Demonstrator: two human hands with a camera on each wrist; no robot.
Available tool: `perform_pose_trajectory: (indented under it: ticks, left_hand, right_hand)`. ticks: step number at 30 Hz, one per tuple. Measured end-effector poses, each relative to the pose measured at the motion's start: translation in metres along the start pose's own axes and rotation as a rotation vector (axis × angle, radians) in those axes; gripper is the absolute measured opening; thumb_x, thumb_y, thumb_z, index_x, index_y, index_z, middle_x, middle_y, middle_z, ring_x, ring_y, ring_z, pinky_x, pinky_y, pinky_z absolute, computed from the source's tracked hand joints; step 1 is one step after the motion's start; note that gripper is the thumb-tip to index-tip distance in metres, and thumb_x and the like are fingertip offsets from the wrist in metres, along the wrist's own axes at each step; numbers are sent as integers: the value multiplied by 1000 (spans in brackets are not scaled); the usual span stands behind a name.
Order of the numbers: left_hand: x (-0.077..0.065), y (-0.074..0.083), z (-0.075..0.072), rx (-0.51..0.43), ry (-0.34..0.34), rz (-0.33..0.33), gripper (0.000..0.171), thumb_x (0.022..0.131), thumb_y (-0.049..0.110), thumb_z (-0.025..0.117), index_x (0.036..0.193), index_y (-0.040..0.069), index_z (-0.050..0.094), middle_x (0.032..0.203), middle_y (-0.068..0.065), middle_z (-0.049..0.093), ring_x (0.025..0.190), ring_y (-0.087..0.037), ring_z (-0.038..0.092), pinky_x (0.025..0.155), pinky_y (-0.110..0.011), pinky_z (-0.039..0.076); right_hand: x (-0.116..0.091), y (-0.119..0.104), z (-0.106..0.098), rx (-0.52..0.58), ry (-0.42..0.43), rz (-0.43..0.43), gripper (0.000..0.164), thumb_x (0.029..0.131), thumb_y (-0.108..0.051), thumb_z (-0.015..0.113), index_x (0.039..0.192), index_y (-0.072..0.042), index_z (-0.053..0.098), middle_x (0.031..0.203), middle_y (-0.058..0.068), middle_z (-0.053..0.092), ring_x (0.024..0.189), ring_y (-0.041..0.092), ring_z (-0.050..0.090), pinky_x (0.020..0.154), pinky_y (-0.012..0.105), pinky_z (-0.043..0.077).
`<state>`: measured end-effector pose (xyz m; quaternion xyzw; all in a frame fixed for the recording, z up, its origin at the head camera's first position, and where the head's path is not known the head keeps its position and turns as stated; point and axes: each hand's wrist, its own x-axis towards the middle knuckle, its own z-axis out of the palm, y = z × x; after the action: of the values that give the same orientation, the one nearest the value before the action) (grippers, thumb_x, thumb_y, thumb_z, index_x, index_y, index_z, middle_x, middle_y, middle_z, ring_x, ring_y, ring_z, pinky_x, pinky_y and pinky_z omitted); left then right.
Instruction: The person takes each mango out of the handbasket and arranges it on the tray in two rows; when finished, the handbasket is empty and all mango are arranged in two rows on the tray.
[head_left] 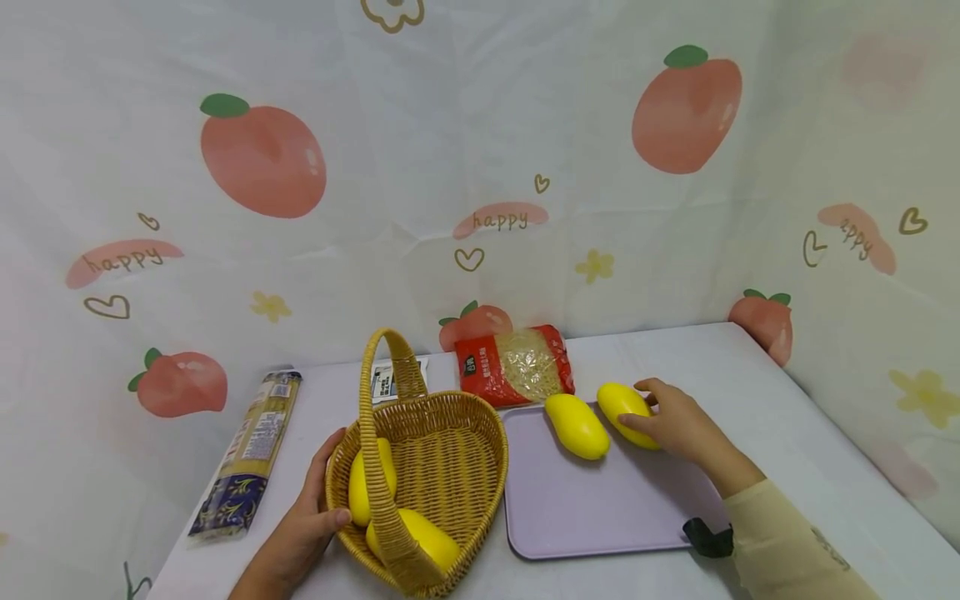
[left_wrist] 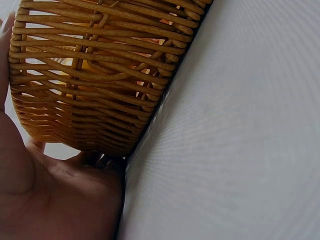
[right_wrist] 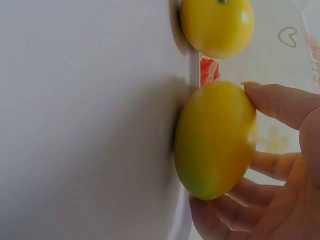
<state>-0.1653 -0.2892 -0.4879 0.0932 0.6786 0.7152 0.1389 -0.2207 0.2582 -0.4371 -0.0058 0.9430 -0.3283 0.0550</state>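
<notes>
My left hand holds the left side of a heart-shaped wicker basket, thumb at the rim. In the left wrist view the palm lies beside the basket's woven wall. Two yellow mangoes lie in the basket, one mango at the front and another mango at the left, partly behind the handle. My right hand grips a yellow mango at the tray's far right, thumb and fingers around it. A further mango rests to its left on the lilac tray.
A red bag of dried food lies behind the tray. At the left lies a long pack of noodles. A small white packet is partly hidden behind the basket handle. A black object sits by the right sleeve.
</notes>
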Motion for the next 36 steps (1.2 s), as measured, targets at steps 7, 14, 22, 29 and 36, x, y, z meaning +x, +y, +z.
perform_pose_trajectory:
  ticks: [7,14,22,29,36]
  left_hand:
    - [0,-3,0,6,10,-16,105,98,19,76,173,40,6,180,-2,-6,162,-31,-3,108,-13,29]
    - [0,-4,-1,4,8,-5,104,99,20,76,174,40,6,180,-2,-5,160,-22,5,110,-14,29]
    - [1,-2,-1,5,9,-13,104,99,18,75,174,40,5,180,-1,-6,161,-25,2,109,-13,29]
    - [1,-3,-1,9,6,-5,104,99,19,74,174,39,5,180,-2,-6,159,-18,9,110,-14,29]
    - [1,-1,-1,5,9,-9,104,99,19,75,174,39,5,180,-2,-5,158,-18,9,110,-14,29]
  right_hand:
    - [-3,0,-1,-2,14,1,75,100,-39,80,148,11,51,133,38,60,115,49,60,97,65,53]
    - [-2,-1,-1,-2,22,12,79,99,-40,80,150,12,49,133,39,59,114,48,60,96,64,54]
    - [-1,-3,-2,-22,12,6,80,99,-41,81,149,13,49,133,39,59,114,49,61,96,65,54]
    - [-1,-3,-1,-19,7,2,82,99,-41,80,151,13,47,135,40,59,116,51,60,98,66,52]
    - [-2,-2,-4,-30,13,10,83,100,-44,79,154,10,45,137,38,59,120,52,58,100,69,50]
